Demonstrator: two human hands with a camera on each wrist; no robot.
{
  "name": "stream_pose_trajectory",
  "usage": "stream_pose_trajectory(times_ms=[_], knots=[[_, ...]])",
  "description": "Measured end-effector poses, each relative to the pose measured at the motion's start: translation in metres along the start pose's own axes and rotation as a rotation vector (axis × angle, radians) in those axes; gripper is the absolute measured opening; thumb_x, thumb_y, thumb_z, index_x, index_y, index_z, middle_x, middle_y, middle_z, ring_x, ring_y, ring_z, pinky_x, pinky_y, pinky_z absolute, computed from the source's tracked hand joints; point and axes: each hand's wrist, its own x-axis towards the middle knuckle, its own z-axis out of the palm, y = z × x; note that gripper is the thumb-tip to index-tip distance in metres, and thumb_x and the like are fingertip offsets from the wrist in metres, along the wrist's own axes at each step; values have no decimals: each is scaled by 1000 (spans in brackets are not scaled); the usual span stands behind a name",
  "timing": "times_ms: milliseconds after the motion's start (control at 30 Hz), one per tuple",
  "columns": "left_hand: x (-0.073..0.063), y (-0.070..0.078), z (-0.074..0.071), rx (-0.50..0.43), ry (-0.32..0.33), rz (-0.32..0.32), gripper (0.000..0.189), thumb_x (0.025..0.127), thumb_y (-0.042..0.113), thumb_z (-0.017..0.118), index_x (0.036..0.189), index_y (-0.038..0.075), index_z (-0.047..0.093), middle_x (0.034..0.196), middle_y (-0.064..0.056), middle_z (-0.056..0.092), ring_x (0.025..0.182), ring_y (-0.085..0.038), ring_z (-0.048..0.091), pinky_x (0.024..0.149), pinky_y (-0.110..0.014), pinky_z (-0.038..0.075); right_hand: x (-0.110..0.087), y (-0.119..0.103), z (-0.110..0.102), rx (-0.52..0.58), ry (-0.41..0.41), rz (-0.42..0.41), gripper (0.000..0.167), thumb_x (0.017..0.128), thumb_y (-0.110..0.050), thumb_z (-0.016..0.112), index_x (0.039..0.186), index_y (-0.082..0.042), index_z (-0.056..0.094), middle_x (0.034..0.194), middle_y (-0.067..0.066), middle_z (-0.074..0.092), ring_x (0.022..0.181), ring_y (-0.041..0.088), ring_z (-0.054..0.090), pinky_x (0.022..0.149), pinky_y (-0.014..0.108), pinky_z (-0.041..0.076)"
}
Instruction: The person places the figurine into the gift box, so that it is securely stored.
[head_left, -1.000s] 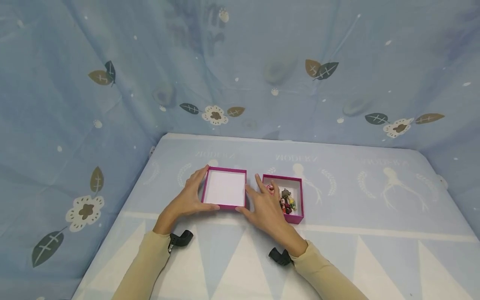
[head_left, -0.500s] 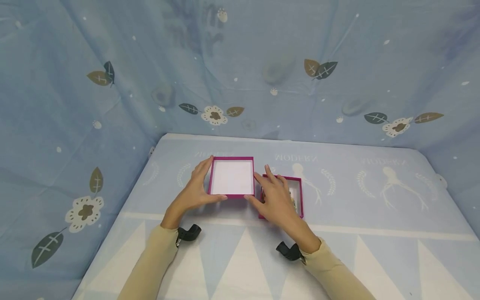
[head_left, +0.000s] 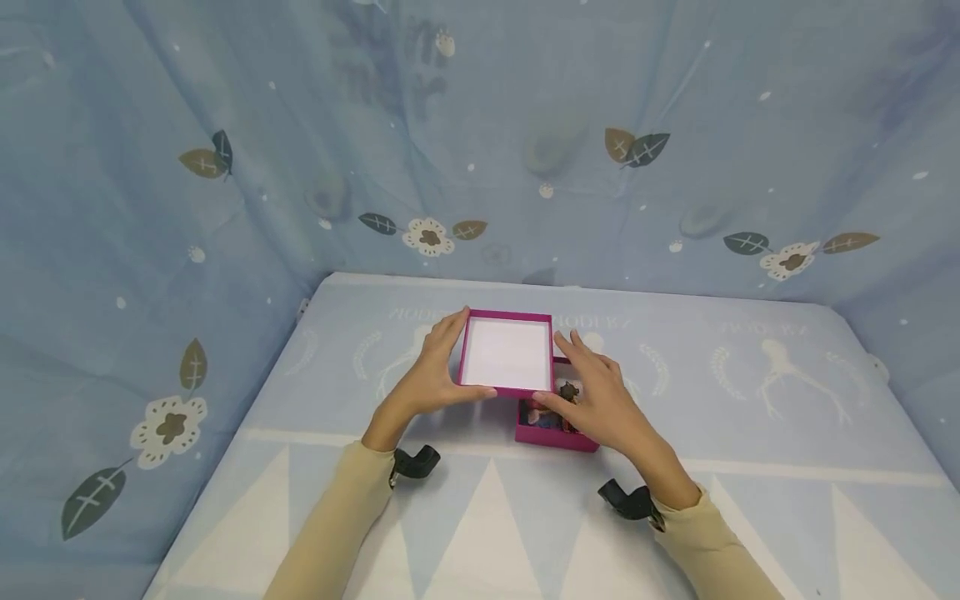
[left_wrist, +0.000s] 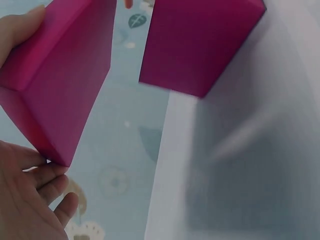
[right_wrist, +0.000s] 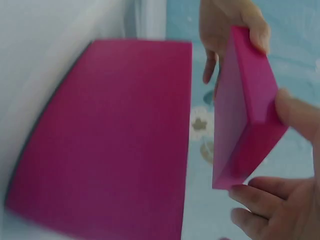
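A square magenta box lid (head_left: 506,353), its white inside facing up, is held in the air between both hands. My left hand (head_left: 423,379) grips its left side, thumb on the near edge and fingers at the far corner. At the right side, my right hand (head_left: 606,402) holds it likewise, thumb on the near corner. Below and slightly right of the lid, the matching magenta box (head_left: 557,438) stands on the table, partly covered from view. Several small toy figures (head_left: 567,392) lie inside it. Both wrist views show the lid (left_wrist: 62,85) apart from the box (right_wrist: 110,135).
A pale blue and white patterned cloth covers the table (head_left: 750,392). Blue fabric with leaf and flower prints (head_left: 480,150) hangs behind it and at the sides. Black devices (head_left: 417,462) are strapped at both wrists.
Both hands have lifted the lid and carried it to the right, from beside the box to partly above it. The box has stayed in about the same place.
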Motion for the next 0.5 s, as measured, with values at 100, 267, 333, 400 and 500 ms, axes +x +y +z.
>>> stream_pose_trajectory(times_ms=[100,267,333,400,500], knots=[[3,4,8,-19,-19,19,123,66,60,82,158,15,16,161,-8,21,146,-32,20,111,-65,27,-5,10,-7,52,-47,19,96,83,-44,76,155,-5,26,160,18,25,148,37,24,112,60,21],[8,12,20,-56,-14,36,123,65,58,84,158,14,17,160,-8,22,147,-30,20,112,-63,27,-9,21,-19,71,-97,42,100,81,-48,76,157,-12,22,161,18,21,146,41,25,111,66,26],[10,15,24,-68,-4,44,124,64,58,84,158,15,16,160,-9,22,147,-30,19,113,-63,26,-11,24,-24,49,-101,51,100,81,-50,76,157,-13,22,161,17,21,146,41,26,110,68,27],[13,18,28,-77,3,54,124,64,57,85,159,16,15,161,-9,22,148,-29,19,114,-63,25,-13,28,-29,22,-106,60,101,81,-51,76,157,-13,22,161,17,21,145,41,27,110,69,25],[16,23,33,-95,9,69,124,64,48,88,159,17,14,162,-7,21,148,-29,19,113,-64,24,-14,33,-34,2,-104,53,101,80,-49,77,157,-11,23,161,17,22,145,40,28,110,68,25]])
